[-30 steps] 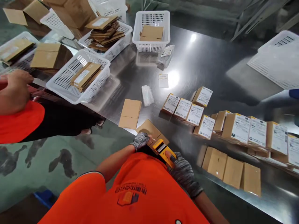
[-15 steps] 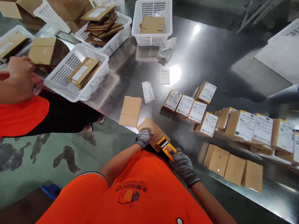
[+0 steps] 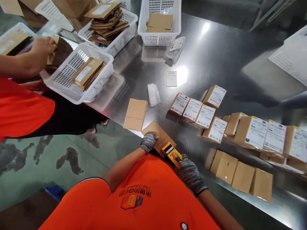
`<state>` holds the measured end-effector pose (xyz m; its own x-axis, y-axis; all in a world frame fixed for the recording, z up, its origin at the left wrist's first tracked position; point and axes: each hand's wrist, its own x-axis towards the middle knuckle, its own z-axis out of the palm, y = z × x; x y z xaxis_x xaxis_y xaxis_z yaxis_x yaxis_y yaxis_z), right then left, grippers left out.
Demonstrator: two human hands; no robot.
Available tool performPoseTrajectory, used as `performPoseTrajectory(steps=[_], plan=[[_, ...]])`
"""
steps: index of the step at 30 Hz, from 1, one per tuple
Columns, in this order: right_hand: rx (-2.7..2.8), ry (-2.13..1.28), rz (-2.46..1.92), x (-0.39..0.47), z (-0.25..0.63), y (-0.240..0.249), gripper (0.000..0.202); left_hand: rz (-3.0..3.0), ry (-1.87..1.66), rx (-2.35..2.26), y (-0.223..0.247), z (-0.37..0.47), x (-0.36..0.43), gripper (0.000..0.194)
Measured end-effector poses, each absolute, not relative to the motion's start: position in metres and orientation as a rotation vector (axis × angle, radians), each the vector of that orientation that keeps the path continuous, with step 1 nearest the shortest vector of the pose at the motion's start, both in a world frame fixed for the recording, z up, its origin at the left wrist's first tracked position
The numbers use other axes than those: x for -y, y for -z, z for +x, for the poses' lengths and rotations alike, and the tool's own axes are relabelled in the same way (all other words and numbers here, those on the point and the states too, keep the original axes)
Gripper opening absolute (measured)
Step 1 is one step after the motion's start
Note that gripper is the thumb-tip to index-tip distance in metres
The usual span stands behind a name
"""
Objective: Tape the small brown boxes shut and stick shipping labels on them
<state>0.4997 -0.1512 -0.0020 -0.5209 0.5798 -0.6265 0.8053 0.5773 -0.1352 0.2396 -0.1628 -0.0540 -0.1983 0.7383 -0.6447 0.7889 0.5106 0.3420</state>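
My left hand (image 3: 149, 142), in a grey fingerless knit glove, is closed on the near left edge of a flattened cardboard box (image 3: 157, 129). The far end of that box rests at the table edge, close to my body. In my right hand (image 3: 188, 169), gloved alike, is a yellow handheld device (image 3: 171, 154) with a dark and white panel. It is held over the right end of the cardboard, with my thumb on top. Just beyond my left hand lies another folded cardboard box (image 3: 135, 114). Near it is a white wrapped packet (image 3: 153, 95).
Several labelled cartons (image 3: 192, 109) stand to the right, with plain cartons (image 3: 243, 175) nearer me. White baskets (image 3: 79, 72) with flat cardboard line the far left of the steel table (image 3: 216, 54). A co-worker's hand (image 3: 44, 49) reaches among boxes there. A white card (image 3: 171, 79) lies mid-table.
The co-worker's arm has moved right, onto a cardboard box. My view has shifted slightly. My hands, the cardboard and the yellow device hold nearly the same position.
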Motion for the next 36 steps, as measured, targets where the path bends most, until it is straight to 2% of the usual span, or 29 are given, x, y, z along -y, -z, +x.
performPoseTrajectory(steps=[7, 12, 15, 19, 22, 28, 36], plan=[[-2.206, 0.507, 1.097, 0.152, 0.484, -0.012, 0.054, 1.293, 0.177, -1.959, 0.046, 0.240, 0.155, 0.031], [-2.147, 0.496, 1.060, 0.147, 0.478, -0.023, 0.064, 1.333, 0.194, -2.010, 0.041, 0.214, 0.151, 0.043], [-2.139, 0.501, 1.062, 0.146, 0.477, -0.023, 0.063, 1.447, 0.139, -1.977, 0.042, 0.215, 0.154, 0.037], [-2.179, 0.498, 1.037, 0.142, 0.473, -0.018, 0.057, 1.670, -0.026, -1.710, 0.052, 0.240, 0.159, 0.035], [-2.160, 0.489, 1.025, 0.141, 0.472, -0.015, 0.060, 1.808, -0.128, -1.528, 0.067, 0.252, 0.164, 0.039], [-2.142, 0.476, 1.023, 0.147, 0.484, -0.022, 0.061, 1.975, -0.072, -1.519, 0.093, 0.251, 0.171, 0.044], [-2.075, 0.400, 0.988, 0.145, 0.476, -0.045, 0.066, 1.966, -0.139, -1.490, 0.099, 0.254, 0.169, 0.047]])
